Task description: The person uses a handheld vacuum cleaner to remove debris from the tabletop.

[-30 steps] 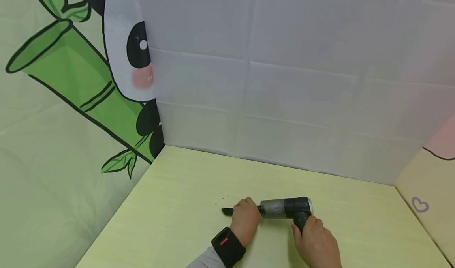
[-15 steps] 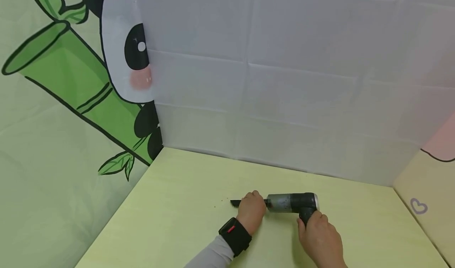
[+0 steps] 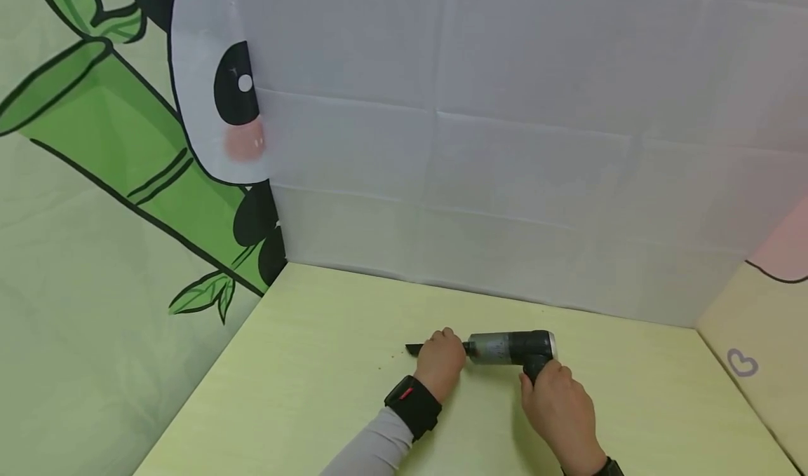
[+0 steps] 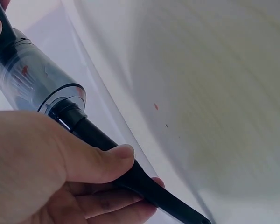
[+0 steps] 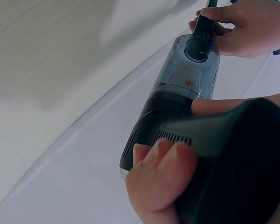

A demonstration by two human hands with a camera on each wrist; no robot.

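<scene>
A handheld vacuum cleaner [image 3: 492,348] with a clear dust cup [image 4: 42,70] is held level over the pale yellow table, its slim black nozzle [image 4: 144,184] pointing left. My left hand [image 3: 440,365] pinches that nozzle between thumb and fingers. Behind it, my right hand [image 3: 558,406] grips the handle; in the right wrist view its fingers [image 5: 161,179] curl round the dark grip. Small reddish bits [image 5: 188,84] show inside the cup. A few crumbs [image 3: 394,355] lie on the table just left of the nozzle tip. The height of the tip above the surface is hard to tell.
A grey-white sheet wall [image 3: 505,146] rises along the table's [image 3: 284,406] far edge. On the left hangs a green panel with a panda and bamboo print [image 3: 145,146]. A cream panel with a heart [image 3: 742,362] borders the right.
Both hands and the vacuum cleaner have moved farther away over the table. They shifted right at first, then back left, bringing the nozzle tip near the crumbs. The head view has turned slightly right.
</scene>
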